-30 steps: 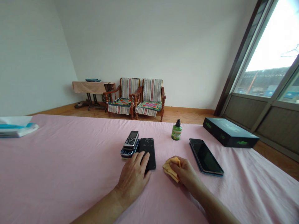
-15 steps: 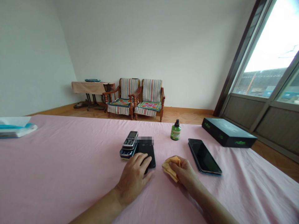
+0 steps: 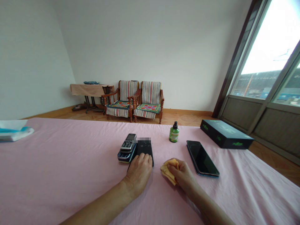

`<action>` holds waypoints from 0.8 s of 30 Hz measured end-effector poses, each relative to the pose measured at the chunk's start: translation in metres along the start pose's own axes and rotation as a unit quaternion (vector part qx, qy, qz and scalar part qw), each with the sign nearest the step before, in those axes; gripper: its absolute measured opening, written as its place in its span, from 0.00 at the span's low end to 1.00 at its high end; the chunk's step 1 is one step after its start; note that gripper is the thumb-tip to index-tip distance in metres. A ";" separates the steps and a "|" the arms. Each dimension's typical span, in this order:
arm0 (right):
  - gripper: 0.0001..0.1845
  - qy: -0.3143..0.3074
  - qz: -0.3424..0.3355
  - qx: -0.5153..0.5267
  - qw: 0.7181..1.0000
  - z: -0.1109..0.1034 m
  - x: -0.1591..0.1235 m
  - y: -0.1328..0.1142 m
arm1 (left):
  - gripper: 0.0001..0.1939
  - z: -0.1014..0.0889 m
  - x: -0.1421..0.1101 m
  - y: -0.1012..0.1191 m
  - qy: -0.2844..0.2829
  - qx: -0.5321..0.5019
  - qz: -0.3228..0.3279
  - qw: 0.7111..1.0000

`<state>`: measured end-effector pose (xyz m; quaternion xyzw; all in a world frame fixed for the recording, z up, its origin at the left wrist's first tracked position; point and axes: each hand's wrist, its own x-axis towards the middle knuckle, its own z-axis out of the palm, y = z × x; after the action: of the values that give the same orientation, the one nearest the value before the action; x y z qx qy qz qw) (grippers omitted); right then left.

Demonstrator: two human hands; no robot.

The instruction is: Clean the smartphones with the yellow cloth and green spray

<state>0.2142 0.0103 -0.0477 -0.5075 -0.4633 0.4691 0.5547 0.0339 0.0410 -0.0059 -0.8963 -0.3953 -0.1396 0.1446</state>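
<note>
My left hand [image 3: 140,173] is closed, its fingers curled over the near end of a flat black phone [image 3: 145,147]. A dark edge shows at the left side of this hand; the fingertips are hidden. Touching or just beside the black phone is a stack of older phones, with a silver keypad phone [image 3: 128,142] on top and a dark blue phone [image 3: 123,155] below. My right hand [image 3: 181,173] pinches a folded yellow cloth [image 3: 169,170] just above or on the bed sheet. To its right lies a large black smartphone [image 3: 203,159] on top of another flat item.
A green bottle [image 3: 174,132] with a black cap stands behind my right hand. A black box [image 3: 226,134] lies at the back right, and a tissue pack [image 3: 15,132] at the left edge. Pink cloth [image 3: 70,165] covers the surface. Two wooden chairs [image 3: 147,93] stand beyond.
The fingers of my left hand have gone from spread to curled over the black phone. My right hand keeps its pinch on the cloth. The view has shifted slightly.
</note>
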 end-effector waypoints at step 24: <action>0.14 0.184 -0.124 -0.110 0.969 -0.021 0.005 -0.017 | 0.15 -0.007 -0.048 0.044 0.187 -0.086 0.225 0.952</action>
<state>0.2369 0.0121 -0.0321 -0.5814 -0.4614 0.2411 0.6253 0.0347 -0.0220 -0.0235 -0.9291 -0.1355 -0.3016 0.1657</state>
